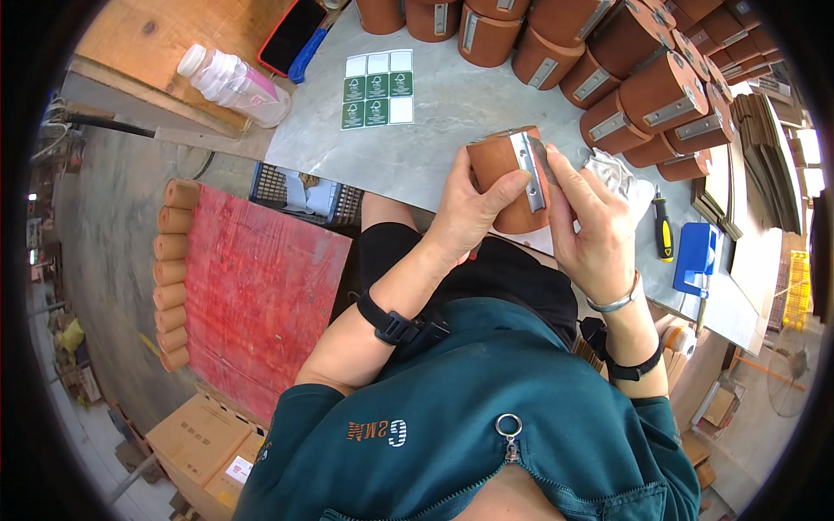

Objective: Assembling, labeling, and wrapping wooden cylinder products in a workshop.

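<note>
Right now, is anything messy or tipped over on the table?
A clear plastic bottle lies on its side on the wooden board. A crumpled white cloth sits beside the right hand. Nothing looks spilled or broken.

Bare grey tabletop (434,122) lies open at twelve o'clock beyond the hands, bounded by a sticker sheet (377,89) at eleven and stacked brown cylinders (643,78) crowding one to two o'clock.

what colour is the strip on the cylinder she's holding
Silvery metal strip on a reddish-brown cylinder, seen in the head view.
</note>
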`<move>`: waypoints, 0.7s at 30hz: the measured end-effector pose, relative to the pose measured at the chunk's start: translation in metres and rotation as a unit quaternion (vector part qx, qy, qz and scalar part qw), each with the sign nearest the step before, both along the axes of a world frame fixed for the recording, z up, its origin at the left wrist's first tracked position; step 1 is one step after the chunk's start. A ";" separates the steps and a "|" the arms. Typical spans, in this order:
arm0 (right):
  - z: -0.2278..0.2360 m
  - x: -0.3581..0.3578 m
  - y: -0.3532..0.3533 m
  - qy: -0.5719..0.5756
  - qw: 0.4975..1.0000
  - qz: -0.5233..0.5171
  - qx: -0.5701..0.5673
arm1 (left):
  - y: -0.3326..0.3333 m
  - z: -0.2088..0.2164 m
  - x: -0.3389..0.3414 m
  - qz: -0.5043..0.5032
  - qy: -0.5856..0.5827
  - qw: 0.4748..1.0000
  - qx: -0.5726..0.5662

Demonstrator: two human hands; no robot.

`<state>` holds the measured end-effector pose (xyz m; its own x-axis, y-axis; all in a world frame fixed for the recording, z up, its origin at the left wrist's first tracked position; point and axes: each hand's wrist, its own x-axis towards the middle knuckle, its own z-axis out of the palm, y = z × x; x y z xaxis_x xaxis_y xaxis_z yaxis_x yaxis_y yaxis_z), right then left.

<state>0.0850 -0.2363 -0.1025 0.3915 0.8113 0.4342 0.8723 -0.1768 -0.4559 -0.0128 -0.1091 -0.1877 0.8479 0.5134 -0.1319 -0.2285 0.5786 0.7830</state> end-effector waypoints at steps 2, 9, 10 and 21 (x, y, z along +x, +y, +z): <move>0.000 -0.001 -0.001 -0.002 1.000 0.002 -0.008 | 0.000 -0.002 0.001 0.004 -0.002 1.000 0.007; -0.004 -0.004 -0.008 0.021 0.999 -0.006 -0.025 | -0.002 -0.002 0.001 0.009 0.001 1.000 0.026; -0.004 -0.004 -0.009 0.025 0.999 -0.008 -0.023 | -0.002 -0.002 0.001 0.007 0.003 1.000 0.025; -0.012 -0.020 -0.028 0.075 0.997 -0.025 -0.021 | 0.002 -0.003 0.003 0.009 0.010 1.000 0.004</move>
